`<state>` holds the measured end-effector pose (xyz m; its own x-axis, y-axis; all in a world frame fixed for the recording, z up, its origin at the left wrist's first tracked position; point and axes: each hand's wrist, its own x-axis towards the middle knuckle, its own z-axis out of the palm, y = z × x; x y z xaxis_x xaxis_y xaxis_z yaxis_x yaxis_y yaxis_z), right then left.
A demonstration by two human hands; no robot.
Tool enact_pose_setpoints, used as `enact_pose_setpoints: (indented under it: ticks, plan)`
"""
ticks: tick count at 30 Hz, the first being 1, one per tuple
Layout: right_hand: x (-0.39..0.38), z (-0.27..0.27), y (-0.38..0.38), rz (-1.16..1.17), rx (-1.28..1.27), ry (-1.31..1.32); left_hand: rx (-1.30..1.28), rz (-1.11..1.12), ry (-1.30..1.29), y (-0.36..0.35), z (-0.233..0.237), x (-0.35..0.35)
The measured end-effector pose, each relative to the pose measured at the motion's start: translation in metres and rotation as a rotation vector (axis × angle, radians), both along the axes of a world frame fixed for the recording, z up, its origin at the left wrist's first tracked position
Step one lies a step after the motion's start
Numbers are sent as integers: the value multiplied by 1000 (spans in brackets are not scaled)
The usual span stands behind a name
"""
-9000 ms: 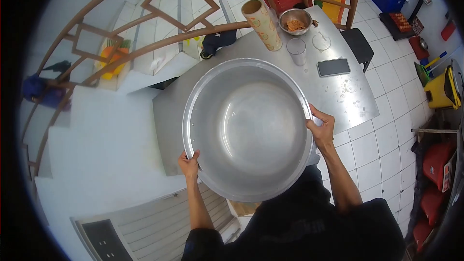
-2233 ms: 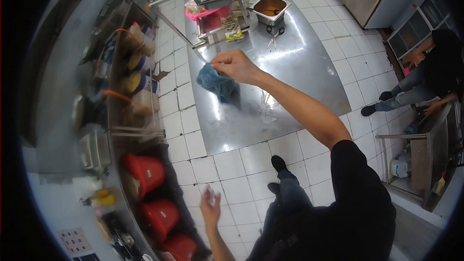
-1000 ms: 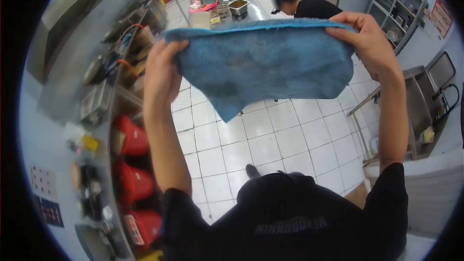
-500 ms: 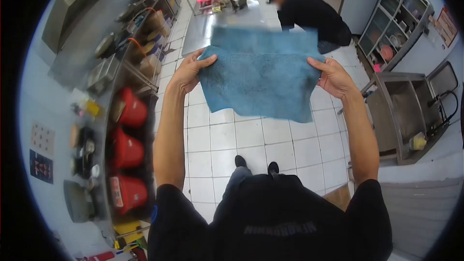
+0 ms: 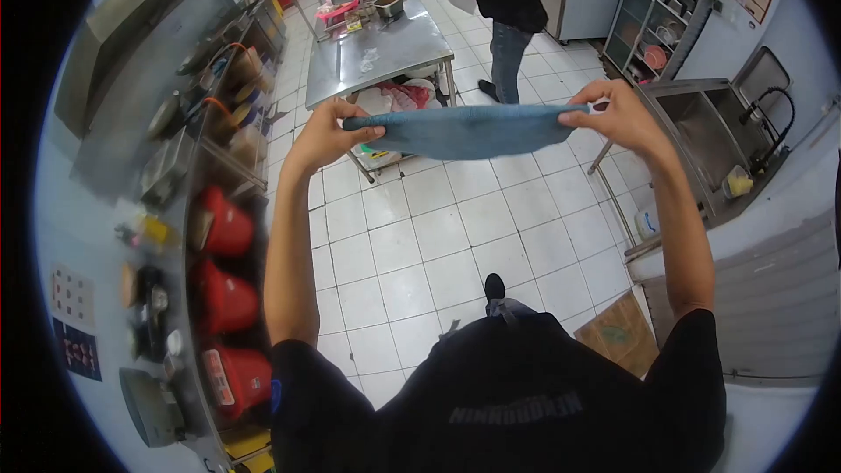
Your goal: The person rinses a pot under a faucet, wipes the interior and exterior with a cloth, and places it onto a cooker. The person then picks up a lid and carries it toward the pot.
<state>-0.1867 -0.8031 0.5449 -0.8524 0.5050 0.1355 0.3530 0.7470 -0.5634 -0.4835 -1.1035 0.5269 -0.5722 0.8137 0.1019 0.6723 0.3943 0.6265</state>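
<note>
A blue cloth (image 5: 469, 133) stretches between my two hands in front of me, seen nearly edge-on as a narrow folded band. My left hand (image 5: 328, 136) pinches its left end between thumb and fingers. Its right end is pinched in my right hand (image 5: 620, 118). Both arms reach forward, and the cloth hangs in the air above the white tiled floor (image 5: 412, 228). Beyond it is a steel table (image 5: 377, 57).
Red bins (image 5: 229, 298) line a shelf on the left. A steel sink (image 5: 692, 123) stands at the right, with a glass-door cabinet (image 5: 657, 13) behind it. Another person (image 5: 504, 0) stands beyond the table's right side. A brown mat (image 5: 618, 333) lies near my feet.
The cloth has gone from a broad hanging sheet to a narrow band, still in both hands. The other person has risen from a bent posture. My view has shifted, showing more of the table.
</note>
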Motion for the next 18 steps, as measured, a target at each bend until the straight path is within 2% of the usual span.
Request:
enact_pose_setpoints:
  ticks: [2, 3, 4, 6, 7, 8, 9, 10, 11, 12, 13, 14, 15, 16, 17, 18]
  plan:
    - [6, 9, -2, 246, -328, 230, 207, -164, -23, -23, -8, -2]
    - [4, 25, -9, 274, -359, 214, -2, -98, -330, -34, 0, 1]
    - [-2, 40, -12, 281, -357, 209, 3, -92, -333, -44, 8, 6]
    - [-21, 69, -14, 294, -626, 244, 87, -234, -481, -66, 23, 17]
    - [-35, 79, -10, 326, -608, 243, 123, -275, -561, -79, 32, 21]
    - [-45, 83, -5, 367, -892, 351, 141, -256, -544, -89, 33, 23]
    - [-54, 83, -4, 404, -1184, 451, 270, -416, -586, -97, 28, 25]
    - [-60, 75, -32, 398, -1340, 552, 394, -574, -631, -105, 29, 41]
    - [-61, 56, -64, 376, -1507, 643, 527, -586, -893, -108, 24, 65]
    - [-77, -10, -68, 10, -877, 574, 558, -427, -1133, -109, 10, 81]
    - [-78, -90, -89, 198, -1314, 693, 598, -255, -1361, -110, -12, 92]
    - [-61, -155, -127, 383, -1763, 789, 592, -129, -1360, -111, -42, 110]
    - [-37, -182, -165, 685, -2248, 535, 590, 0, -1349, -112, -70, 126]
    - [-12, -168, -207, 445, -2258, 409, 501, 17, -1197, -116, -89, 136]
    - [5, -172, -228, 469, -2261, 396, 389, 37, -1060, -126, -108, 151]
    - [24, -181, -237, 468, -2298, 351, 389, 87, -1066, -140, -126, 169]
